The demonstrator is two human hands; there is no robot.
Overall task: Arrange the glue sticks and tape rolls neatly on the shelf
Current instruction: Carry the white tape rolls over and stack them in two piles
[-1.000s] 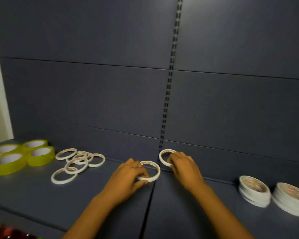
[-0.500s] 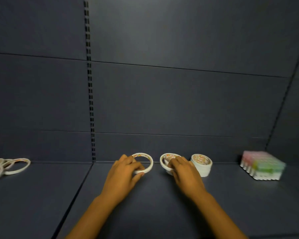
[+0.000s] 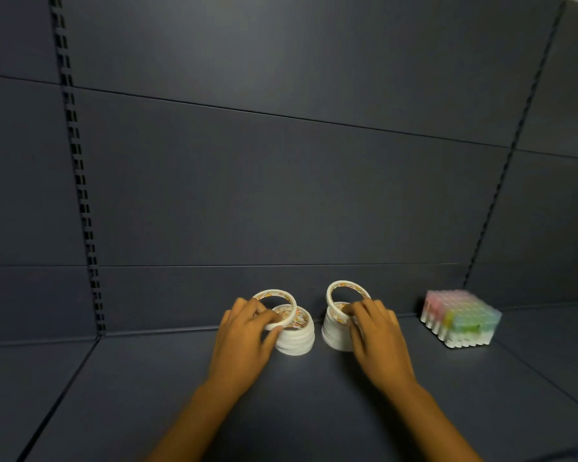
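Note:
Two short stacks of thin white tape rolls stand side by side near the back of the dark shelf [image 3: 147, 411]. My left hand [image 3: 244, 341] holds a thin white tape roll [image 3: 276, 296] tilted over the left stack [image 3: 297, 338]. My right hand [image 3: 377, 341] holds another thin white tape roll [image 3: 346, 290] tilted above the right stack [image 3: 336, 335]. A block of pastel-capped glue sticks [image 3: 459, 318] stands upright at the right, against the back panel.
The dark back panel [image 3: 281, 195] rises right behind the stacks, with slotted uprights at left [image 3: 80, 195] and right [image 3: 508, 155]. Bare shelf surface lies in front of the stacks and to their left.
Both hands carried their rolls to the right, from the loose rolls to the two stacks. Each roll now hangs over a stack. The view panned right; the yellow rolls are out of frame.

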